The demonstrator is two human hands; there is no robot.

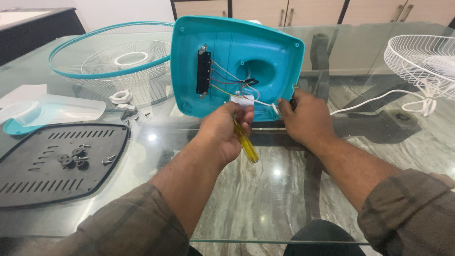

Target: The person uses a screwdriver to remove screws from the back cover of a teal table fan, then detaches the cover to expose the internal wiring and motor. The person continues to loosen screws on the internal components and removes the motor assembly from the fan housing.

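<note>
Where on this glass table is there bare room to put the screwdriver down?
Bare glass lies in front of the teal fan base, between the two forearms, and right of the right hand below the white cord. The left side is crowded: black cover plate, loose screws, teal grille.

Small white rectangular label on the wiring inside the turquoise fan base.
</note>
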